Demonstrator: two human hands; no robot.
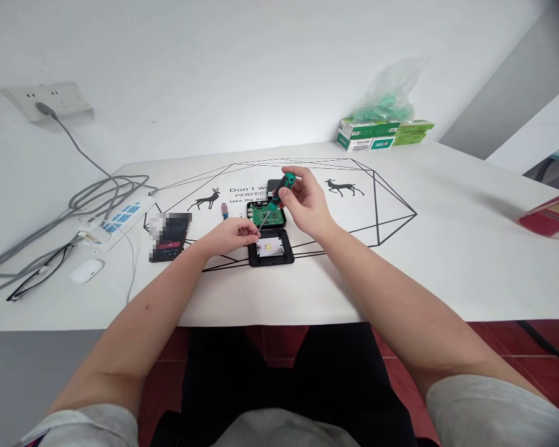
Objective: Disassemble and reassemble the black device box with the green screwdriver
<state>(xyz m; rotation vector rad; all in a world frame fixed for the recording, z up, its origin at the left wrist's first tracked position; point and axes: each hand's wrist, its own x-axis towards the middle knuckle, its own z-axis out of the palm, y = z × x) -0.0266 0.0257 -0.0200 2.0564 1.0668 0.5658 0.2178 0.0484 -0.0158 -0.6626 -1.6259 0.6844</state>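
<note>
My right hand [305,202] grips a green and black screwdriver [284,187], its shaft slanting down and to the left. Close to the tip, the fingers of my left hand [235,236] are pinched together; what they hold, if anything, is too small to make out. Beneath the shaft lies an open black case with a green circuit board [268,215] in it. Nearer to me is a black cover [284,257] with a pale metal plate [271,247] on it. Part of a black box [272,186] shows behind the board.
A second screwdriver [224,210] and a phone [171,237] lie to the left. Farther left are a power strip [125,218], grey cable [81,202], glasses [40,273] and a white earbud case [87,270]. Green-white boxes [368,133] with a plastic bag [389,99] stand at the back right.
</note>
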